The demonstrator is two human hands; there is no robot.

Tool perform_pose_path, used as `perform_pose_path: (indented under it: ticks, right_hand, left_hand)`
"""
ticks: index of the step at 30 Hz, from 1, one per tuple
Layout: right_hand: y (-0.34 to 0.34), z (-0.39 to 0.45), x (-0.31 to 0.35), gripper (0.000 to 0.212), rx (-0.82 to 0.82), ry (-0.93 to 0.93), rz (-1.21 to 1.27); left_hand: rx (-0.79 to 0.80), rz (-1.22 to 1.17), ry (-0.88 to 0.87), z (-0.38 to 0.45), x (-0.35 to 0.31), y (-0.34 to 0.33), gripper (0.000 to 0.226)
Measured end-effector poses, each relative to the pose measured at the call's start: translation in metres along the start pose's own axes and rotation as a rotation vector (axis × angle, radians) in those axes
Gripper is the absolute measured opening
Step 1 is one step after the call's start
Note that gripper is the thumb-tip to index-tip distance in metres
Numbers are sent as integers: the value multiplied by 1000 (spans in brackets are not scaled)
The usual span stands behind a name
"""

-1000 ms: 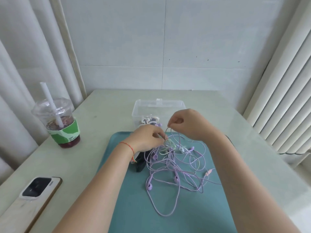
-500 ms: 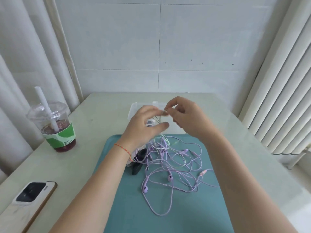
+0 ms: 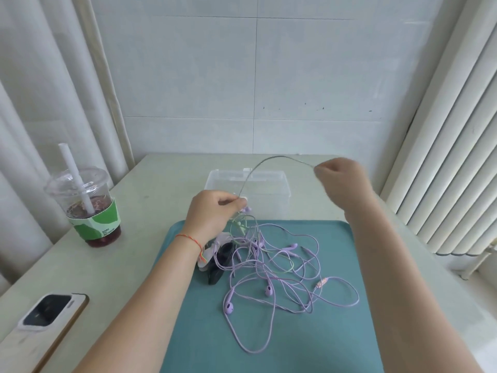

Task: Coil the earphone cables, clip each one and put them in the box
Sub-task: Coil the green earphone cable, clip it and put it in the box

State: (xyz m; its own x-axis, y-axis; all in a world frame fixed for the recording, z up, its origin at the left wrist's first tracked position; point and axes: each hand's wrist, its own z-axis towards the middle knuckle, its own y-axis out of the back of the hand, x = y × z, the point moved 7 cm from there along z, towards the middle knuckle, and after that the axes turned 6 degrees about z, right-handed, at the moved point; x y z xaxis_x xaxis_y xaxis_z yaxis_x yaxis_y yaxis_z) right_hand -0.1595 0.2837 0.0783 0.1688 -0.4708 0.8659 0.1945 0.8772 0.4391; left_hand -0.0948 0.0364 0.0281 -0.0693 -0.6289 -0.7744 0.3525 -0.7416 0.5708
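- Hands first: the left hand [image 3: 212, 214] pinches a pale green earphone cable [image 3: 258, 168] between thumb and fingertips, just in front of the box; the right hand [image 3: 340, 176] is curled into a loose fist, gripping the other end of the same strand, raised and off to the right.
- Between the two hands the green cable arcs up over the box in a thin curve.
- Clear plastic box [image 3: 277, 200] sits open on the desk [image 3: 150, 189], touching the far edge of the tray; something purple and white shows low inside it by the left hand, too hidden to name.
- Teal tray [image 3: 204, 340] holds a loose tangle of purple earphone cables [image 3: 271, 275], with earbuds and a pinkish plug showing among the loops; more of the green cable runs down into the tangle.
- Dark clips [image 3: 219, 265] lie on the tray at the left edge of the tangle, partly under the left wrist, next to something pale lilac.
- Lidded plastic cup [image 3: 88, 208] with a white straw and a green sleeve stands on the desk to the left, with dark red drink in it.
- Phone [image 3: 45, 316] lies face down at the near left edge of the desk.
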Motion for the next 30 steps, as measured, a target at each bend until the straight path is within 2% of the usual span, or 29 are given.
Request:
perform_pose_path:
  ticks: [1, 2, 3, 6, 11, 13, 15, 17, 19, 22, 24, 27, 29, 30]
  right_hand:
    - [-9, -1, 1, 12, 54, 32, -171]
    - [-15, -4, 6, 20, 69, 90, -265]
    - [-20, -8, 14, 26, 65, 164, -279]
    - [-27, -28, 44, 33, 13, 383, -196]
    - [-35, -54, 72, 32, 141, 481, 156]
    - [-48, -60, 74, 28, 249, 531, 86]
    - [-70, -64, 67, 24, 403, 527, -99]
    - [-80, -62, 56, 21, 457, 477, -243]
    - [-77, -58, 53, 17, 400, 433, -310]
    - [-74, -55, 54, 18, 359, 472, -411]
    - [-65, -51, 57, 17, 277, 488, -329]
    - [-29, -44, 61, 16, -61, 443, 7]
    - [-5, -40, 54, 17, -273, 373, 59]
    - [0, -37, 49, 17, -310, 325, 28]
  left_hand:
    - [15, -15, -8, 0, -2, -1, 20]
    - [42, -30, -26, 0, -5, -2, 19]
    - [73, -47, -46, 0, -9, -4, 21]
    - [95, -23, -98, -2, -16, -8, 21]
    - [61, 62, -113, -3, -19, -9, 11]
    - [61, 77, -120, -5, -23, -7, 10]
    - [68, 91, -126, -7, -26, -8, 12]
    - [66, 139, -119, -7, -26, -8, 17]
    - [67, 157, -104, -6, -23, -9, 13]
    - [59, 146, -99, -5, -20, -9, 5]
    - [96, 178, -83, -4, -16, -13, 4]
    - [161, 256, -53, -3, -2, -20, 4]
    - [155, 272, -19, -2, 7, -20, 8]
    - [139, 275, -6, -2, 9, -18, 11]
